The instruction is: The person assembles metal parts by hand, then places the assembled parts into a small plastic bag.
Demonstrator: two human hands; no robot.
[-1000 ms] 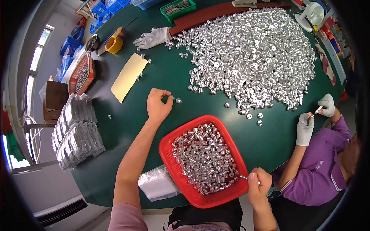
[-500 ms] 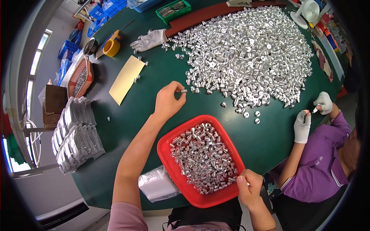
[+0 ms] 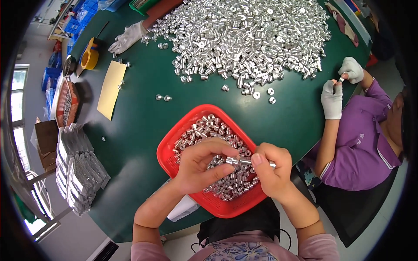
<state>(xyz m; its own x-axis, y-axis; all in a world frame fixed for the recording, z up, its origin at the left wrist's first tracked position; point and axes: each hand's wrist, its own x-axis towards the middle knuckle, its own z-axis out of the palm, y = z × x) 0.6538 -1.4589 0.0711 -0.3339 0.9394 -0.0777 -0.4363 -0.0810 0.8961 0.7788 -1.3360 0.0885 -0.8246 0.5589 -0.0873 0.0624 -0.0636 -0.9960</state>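
Over a red plastic basket of small silver metal bushings, my two hands meet. My left hand pinches one metal bushing between thumb and fingertips. In my right hand is a slim metal rod, gripped by thumb and fingers, with one end showing past the thumb. The rod's other end touches or enters the bushing; how deep I cannot tell. Two loose metal pieces lie on the green table beyond the basket.
A large heap of silver bushings covers the far table. To the left are a yellow card, a tape roll, a glove and stacked bagged parts. At right, a co-worker's gloved hands hold a small piece.
My left hand has come from the table beyond the basket to above it. My right hand has left the basket's rim and joined it. The view has shifted, and two pieces show where my left hand was.
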